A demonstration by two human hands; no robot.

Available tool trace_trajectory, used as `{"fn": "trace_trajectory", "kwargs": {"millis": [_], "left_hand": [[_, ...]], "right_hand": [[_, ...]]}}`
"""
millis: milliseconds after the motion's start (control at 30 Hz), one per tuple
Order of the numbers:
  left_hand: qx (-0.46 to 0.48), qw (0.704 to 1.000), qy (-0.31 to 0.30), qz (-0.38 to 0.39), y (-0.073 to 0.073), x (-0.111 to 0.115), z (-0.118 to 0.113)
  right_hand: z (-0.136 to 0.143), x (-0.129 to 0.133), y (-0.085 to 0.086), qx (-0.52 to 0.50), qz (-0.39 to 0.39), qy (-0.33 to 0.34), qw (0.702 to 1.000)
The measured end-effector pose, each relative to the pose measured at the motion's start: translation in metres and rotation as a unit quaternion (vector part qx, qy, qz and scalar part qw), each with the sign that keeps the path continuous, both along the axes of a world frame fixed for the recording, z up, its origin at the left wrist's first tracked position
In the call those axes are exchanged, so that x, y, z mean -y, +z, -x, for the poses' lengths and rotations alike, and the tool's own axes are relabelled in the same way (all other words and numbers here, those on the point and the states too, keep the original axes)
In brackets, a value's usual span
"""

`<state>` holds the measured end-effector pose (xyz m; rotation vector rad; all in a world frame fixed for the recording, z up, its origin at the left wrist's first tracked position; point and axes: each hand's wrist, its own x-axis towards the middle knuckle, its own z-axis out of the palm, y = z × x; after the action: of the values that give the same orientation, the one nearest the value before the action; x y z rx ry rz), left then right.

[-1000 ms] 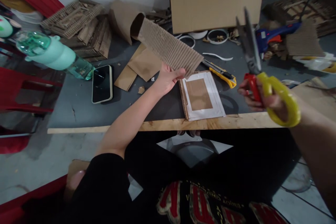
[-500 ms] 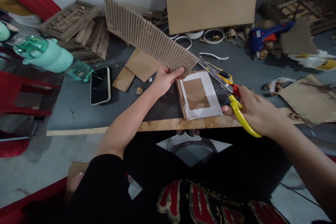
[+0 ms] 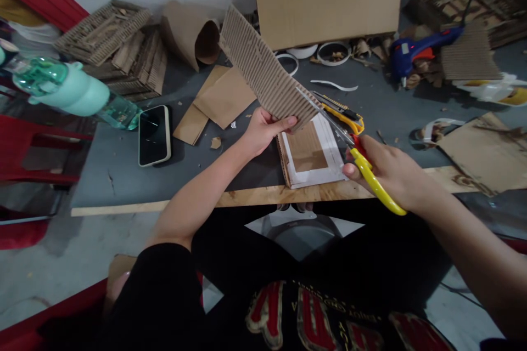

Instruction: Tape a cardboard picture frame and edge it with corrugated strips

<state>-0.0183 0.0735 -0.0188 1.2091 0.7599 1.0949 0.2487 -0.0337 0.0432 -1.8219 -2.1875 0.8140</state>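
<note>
Between thumb and fingers, my left hand (image 3: 267, 130) grips the lower end of a strip of corrugated cardboard (image 3: 263, 68), which slants up to the left. My right hand (image 3: 382, 170) is closed on scissors (image 3: 373, 181) with yellow and red handles. Their blades lie at the strip's right edge, one of them across its ribbed face. Under the strip, close to both hands, sits a cardboard panel with a white border (image 3: 310, 148). A yellow utility knife (image 3: 343, 115) rests just behind the scissor blades.
Left are a phone (image 3: 155, 136), a green bottle (image 3: 69, 90) and flat cardboard pieces (image 3: 226, 98). Ribbed cardboard frames (image 3: 107, 33) are stacked behind, beside a curled cardboard sheet (image 3: 185, 33). A blue glue gun (image 3: 411, 57) and tape rolls (image 3: 334, 54) lie toward the back right.
The strip has turned steeper and its upper end has swung right, uncovering the curled sheet. The scissor blades now reach further over the strip's right edge.
</note>
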Motion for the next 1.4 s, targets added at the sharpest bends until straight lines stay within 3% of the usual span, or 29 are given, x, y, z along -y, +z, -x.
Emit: {"fn": "trace_trajectory", "kwargs": {"millis": [400,667,1033,1233,1400], "left_hand": [[0.0,1.0,0.01,-0.009,0.001,0.0,0.002],[-0.036,0.999,0.007,0.006,0.001,0.003,0.002],[-0.046,0.999,0.005,0.028,0.002,0.007,0.001],[-0.051,0.999,0.005,0.017,0.003,0.008,-0.001],[-0.05,0.998,-0.006,0.026,0.003,0.008,0.002]], "right_hand": [[0.012,-0.005,0.016,0.027,0.049,-0.024,0.998],[0.005,-0.004,0.006,0.009,0.002,0.002,1.0],[0.005,-0.008,0.017,0.073,0.092,0.004,0.993],[0.003,-0.003,0.006,0.059,0.05,0.0,0.997],[0.005,0.0,0.011,0.083,0.059,-0.006,0.995]]}}
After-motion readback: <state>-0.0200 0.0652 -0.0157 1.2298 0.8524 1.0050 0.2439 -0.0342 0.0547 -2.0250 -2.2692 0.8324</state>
